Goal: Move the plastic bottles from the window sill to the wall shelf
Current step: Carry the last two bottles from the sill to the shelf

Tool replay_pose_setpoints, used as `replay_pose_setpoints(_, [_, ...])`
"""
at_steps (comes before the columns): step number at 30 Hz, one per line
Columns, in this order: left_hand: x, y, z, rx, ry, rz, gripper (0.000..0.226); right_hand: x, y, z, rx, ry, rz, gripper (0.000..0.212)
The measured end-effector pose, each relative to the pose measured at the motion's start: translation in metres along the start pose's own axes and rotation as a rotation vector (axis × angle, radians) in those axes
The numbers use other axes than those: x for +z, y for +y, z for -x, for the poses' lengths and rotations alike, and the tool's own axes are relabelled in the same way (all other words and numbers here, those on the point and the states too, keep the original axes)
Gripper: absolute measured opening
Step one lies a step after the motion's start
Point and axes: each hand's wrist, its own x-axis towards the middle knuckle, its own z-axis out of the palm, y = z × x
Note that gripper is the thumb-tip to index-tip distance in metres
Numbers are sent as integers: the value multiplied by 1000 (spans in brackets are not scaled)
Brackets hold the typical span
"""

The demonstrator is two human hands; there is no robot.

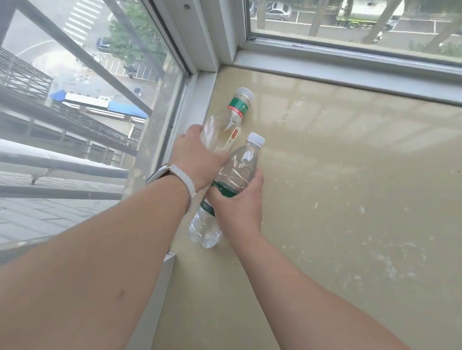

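1. The two plastic bottles are on the window sill (367, 191), close to the window corner (208, 61). The far bottle (239, 109) is nearer that corner, and the near bottle (241, 161) is just beside it on the side away from the corner.
2. Each long axis runs with the cap toward the corner and the base toward me. I cannot tell whether they stand or lean.
3. My left hand (197, 156) wraps the far bottle's lower body. My right hand (237, 204) curls round the near bottle at its green band.
4. I judge both are gripped, so the next move is drawing them back from the corner. The wall shelf is out of view.
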Motion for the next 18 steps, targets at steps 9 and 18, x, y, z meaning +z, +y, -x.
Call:
replay_pose_setpoints(9, [-3, 9, 72, 11, 3, 402, 54, -64, -4, 38, -37, -60, -103, 79])
replay_pose_setpoints(18, [-46, 28, 163, 137, 50, 619, 55, -138, -47, 98, -162, -119, -122, 60])
